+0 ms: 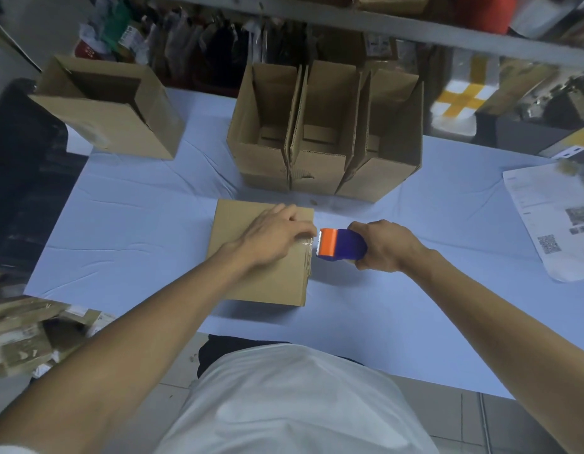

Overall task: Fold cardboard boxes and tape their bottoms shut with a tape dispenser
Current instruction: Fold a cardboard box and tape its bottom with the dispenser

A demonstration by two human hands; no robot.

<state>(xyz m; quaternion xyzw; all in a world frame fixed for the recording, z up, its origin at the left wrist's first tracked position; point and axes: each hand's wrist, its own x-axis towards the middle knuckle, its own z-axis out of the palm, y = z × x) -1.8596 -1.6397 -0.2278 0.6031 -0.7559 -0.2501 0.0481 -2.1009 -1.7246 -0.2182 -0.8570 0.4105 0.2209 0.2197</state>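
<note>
While my left hand [277,234] presses flat on the box [261,253] lying bottom-up on the counter [136,224], my right hand [379,245] grips the tape dispenser [341,244] at its right edge. Approx 4 finished boxes [323,132] stand behind; this seam's taping looks nearly done.

The box [251,257] is matt brown corrugated cardboard (fluting visible along its edge), the tape dispenser [341,244] smooth orange-and-blue plastic, and the table [146,224] wears pale, lightly creased cloth.
</note>
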